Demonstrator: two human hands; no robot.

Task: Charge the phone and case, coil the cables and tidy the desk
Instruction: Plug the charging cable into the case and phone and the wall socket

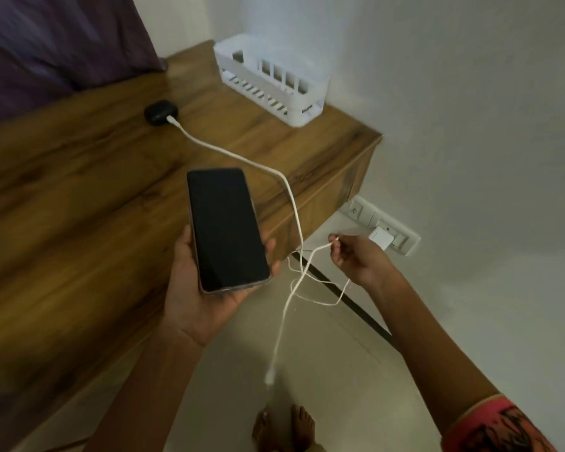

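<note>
The left hand [206, 288] cradles the phone [225, 228] screen-up, fingers curled around its edges. The right hand [356, 259] pinches a white cable's connector [335, 239]. The black earbud case [160, 112] lies on the counter [79, 190] beyond both hands, cabled.

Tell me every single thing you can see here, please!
phone: one, black screen, lying in the left hand
earbud case: one, black, on the desk, cable plugged in
cables: at least two, white, tangled, hanging off the desk edge
charger: one, white, in the wall socket
basket: one, white, desk's far corner
desk: one, brown wood
cloth: purple, behind the desk
left hand: holding the phone
right hand: pinching a cable end
feet: two, bare, on the floor
</note>
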